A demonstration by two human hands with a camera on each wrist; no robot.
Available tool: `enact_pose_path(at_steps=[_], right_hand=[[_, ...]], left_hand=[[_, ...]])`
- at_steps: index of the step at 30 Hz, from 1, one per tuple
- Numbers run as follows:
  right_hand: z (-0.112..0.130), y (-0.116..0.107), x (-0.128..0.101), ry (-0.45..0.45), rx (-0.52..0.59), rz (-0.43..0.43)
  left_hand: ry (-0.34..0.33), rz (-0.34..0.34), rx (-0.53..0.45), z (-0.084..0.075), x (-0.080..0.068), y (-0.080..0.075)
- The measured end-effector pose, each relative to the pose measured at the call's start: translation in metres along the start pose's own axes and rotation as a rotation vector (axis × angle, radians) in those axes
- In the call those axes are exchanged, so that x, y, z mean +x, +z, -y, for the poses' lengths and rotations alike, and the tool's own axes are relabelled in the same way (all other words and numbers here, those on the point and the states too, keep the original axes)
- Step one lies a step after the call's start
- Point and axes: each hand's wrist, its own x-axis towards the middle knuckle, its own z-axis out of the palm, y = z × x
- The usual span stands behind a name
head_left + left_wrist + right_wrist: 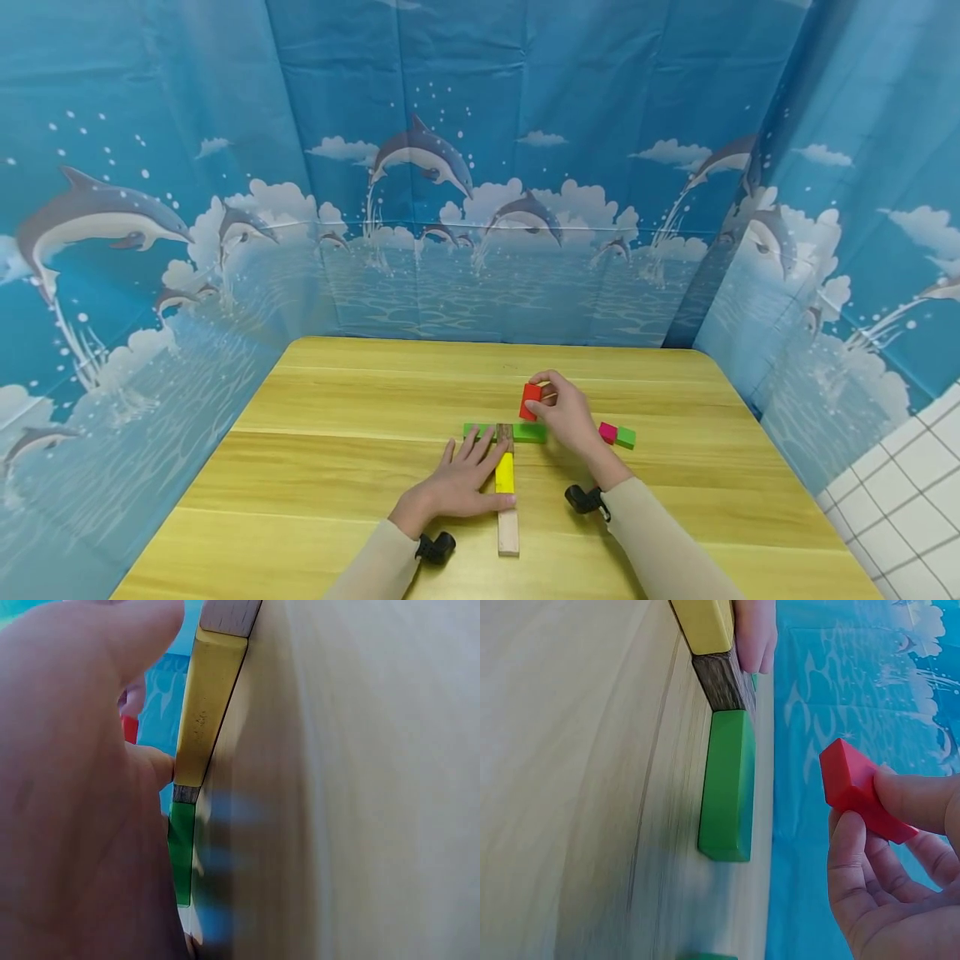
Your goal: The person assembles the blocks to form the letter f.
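Note:
My right hand (570, 418) pinches a red block (529, 394) between thumb and fingers, raised above the table; the right wrist view shows this red block (847, 776) tilted in the grip. My left hand (456, 485) lies with spread, straight fingers over a row of blocks, its fingertips near the dark brown block (505, 431) and its thumb by the yellow block (505, 477). A pale wooden block (508, 535) continues the row toward me. Green blocks lie on both sides of the brown one: a right green block (531, 433) and a left green block (471, 431), partly covered by fingers.
To the right of the row, a magenta cube (607, 432) and a green cube (626, 438) stand side by side on the wooden table (330, 417). A blue dolphin-print curtain (480, 275) hangs behind the table and along its sides.

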Motion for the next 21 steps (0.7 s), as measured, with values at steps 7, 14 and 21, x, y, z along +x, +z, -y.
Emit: enact_pose_path(at_steps=[7,14,21], right_hand=[[-0.002,0.012,0.013,0.02,0.013,0.029],[-0.006,0.025,0.022,0.071,0.015,0.07],[-0.01,0.034,0.028,0.091,-0.033,0.103]], left_hand=[[0.02,-0.004,-0.001,0.001,-0.001,-0.001],[0.015,0.007,0.006,0.002,0.0,0.001],[0.017,0.001,0.003,0.004,0.001,0.002]])
